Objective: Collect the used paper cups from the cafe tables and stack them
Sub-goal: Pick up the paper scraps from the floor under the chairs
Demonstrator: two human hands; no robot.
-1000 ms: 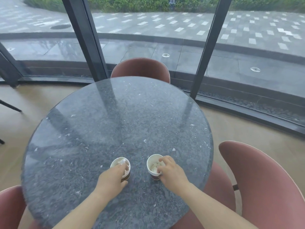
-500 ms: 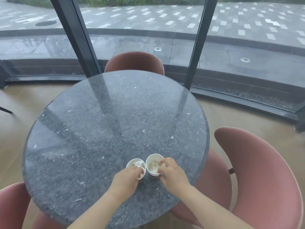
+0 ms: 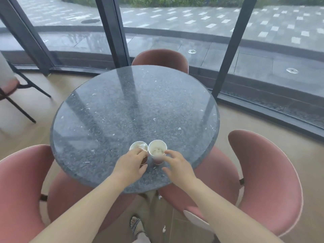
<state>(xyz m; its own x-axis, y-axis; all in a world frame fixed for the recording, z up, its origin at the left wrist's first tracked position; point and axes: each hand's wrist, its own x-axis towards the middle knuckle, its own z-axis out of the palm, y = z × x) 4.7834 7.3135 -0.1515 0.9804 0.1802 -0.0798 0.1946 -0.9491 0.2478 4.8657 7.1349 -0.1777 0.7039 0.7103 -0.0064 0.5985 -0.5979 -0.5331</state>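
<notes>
Paper cups [image 3: 156, 156] stand side by side with rims touching, near the close edge of the round table [image 3: 133, 106]. A second ago they were apart. The left hand [image 3: 130, 166] holds the left cup [image 3: 138, 146] with curled fingers. The right hand [image 3: 177, 165] gripped the right cup [image 3: 157, 149] before; now its fingers are spread loose, one fingertip at the rim.

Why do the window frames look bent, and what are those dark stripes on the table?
Head view: the wide-angle lens bows the window frames outward; the polished table mirrors them as dark stripes amid pale daylight glare; shadows are faint; the left cup and right cup look sharp.
</notes>
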